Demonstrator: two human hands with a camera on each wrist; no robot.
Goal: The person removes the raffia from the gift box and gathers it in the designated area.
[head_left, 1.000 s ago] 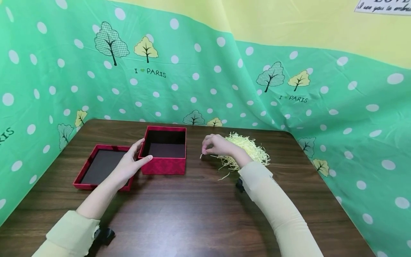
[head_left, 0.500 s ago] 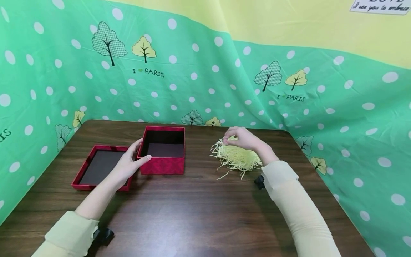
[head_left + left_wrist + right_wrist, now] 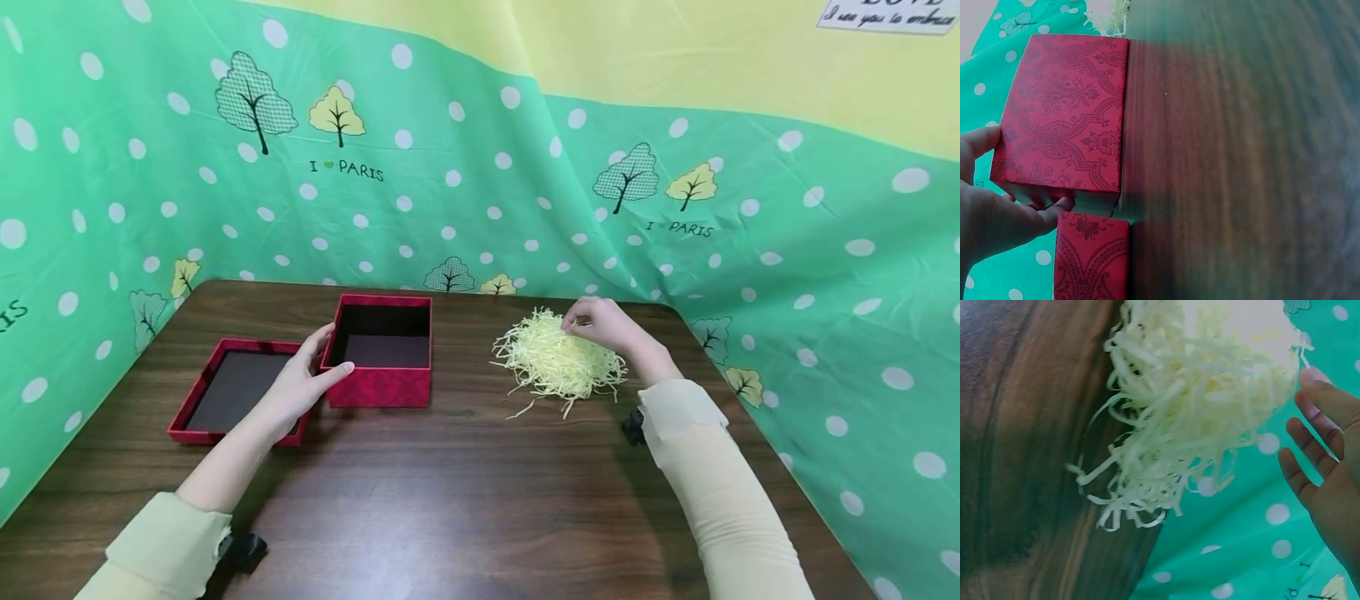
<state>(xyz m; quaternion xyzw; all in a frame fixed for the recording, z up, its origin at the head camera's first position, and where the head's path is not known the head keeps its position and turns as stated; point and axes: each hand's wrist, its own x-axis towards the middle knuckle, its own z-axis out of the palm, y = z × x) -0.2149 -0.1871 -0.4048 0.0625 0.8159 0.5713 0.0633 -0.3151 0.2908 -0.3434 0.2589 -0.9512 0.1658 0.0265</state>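
A red patterned box point(image 3: 380, 388) stands on the table, its top uncovered and its inside dark. My left hand point(image 3: 300, 385) holds it at the near left corner, thumb on the front rim and fingers along the left side. In the left wrist view, the fingers lie against the side of the box point(image 3: 1063, 112). To the right is a mound of pale yellow shredded paper point(image 3: 555, 358). My right hand point(image 3: 611, 327) is at its upper right side. In the right wrist view, thumb and forefinger pinch a thin paper strand point(image 3: 1303, 355); the other fingers are loosely bent.
The red box lid point(image 3: 240, 390) lies upturned left of the box, partly behind the left forearm. A few loose strands point(image 3: 521, 410) stick out at the mound's near edge. A green dotted cloth point(image 3: 405, 208) hangs behind the brown wooden table point(image 3: 450, 500).
My right hand, which held a strand left of the mound, has moved right across it to its upper right side. My left hand, the box and the lid stay in place.
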